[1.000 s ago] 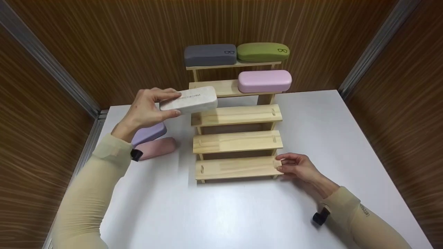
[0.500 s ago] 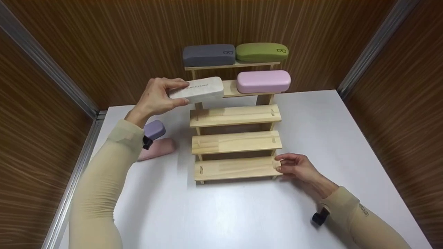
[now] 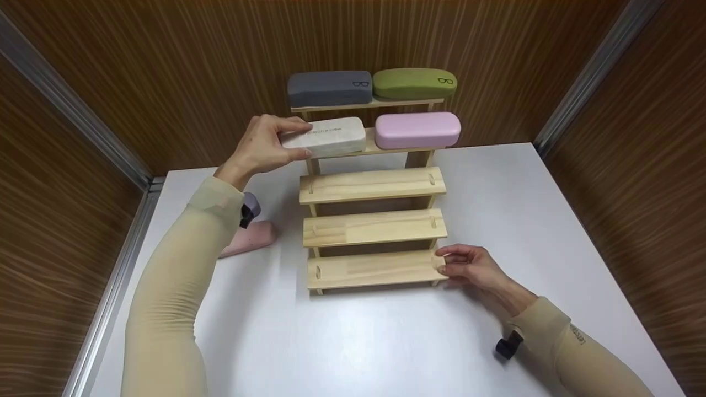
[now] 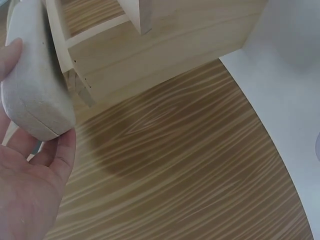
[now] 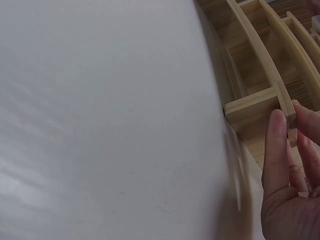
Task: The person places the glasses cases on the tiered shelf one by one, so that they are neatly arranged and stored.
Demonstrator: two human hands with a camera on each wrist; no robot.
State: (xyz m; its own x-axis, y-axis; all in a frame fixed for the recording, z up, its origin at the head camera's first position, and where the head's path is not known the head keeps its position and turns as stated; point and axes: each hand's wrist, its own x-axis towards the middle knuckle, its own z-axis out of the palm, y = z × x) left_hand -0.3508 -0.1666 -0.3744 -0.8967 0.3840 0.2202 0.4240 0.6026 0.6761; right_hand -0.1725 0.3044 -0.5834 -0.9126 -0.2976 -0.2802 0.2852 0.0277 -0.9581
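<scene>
In the head view my left hand [image 3: 263, 144] grips a white glasses case [image 3: 331, 137] by its left end, at the left part of the second shelf from the top. The left wrist view shows the same white case [image 4: 35, 75] against the wooden edge; whether it bears on the shelf I cannot tell. My right hand [image 3: 475, 270] pinches the right end of the lowest shelf of the wooden stepped rack [image 3: 380, 269], thumb and fingers on the board's end [image 5: 282, 102] in the right wrist view. Beside the white case, a pink glasses case [image 3: 417, 130] sits on the same shelf.
A grey-blue case [image 3: 330, 88] and a green case [image 3: 415, 83] stand on the top shelf. On the white table [image 3: 353, 342], left of the rack, lie a salmon-pink case [image 3: 251, 238] and a purple case [image 3: 252, 203], partly behind my left sleeve. Wood-grain walls [image 3: 220, 66] enclose the table.
My left hand has carried the white case up and to the right, from in front of the rack to the second shelf from the top. The right hand keeps its hold on the lowest shelf.
</scene>
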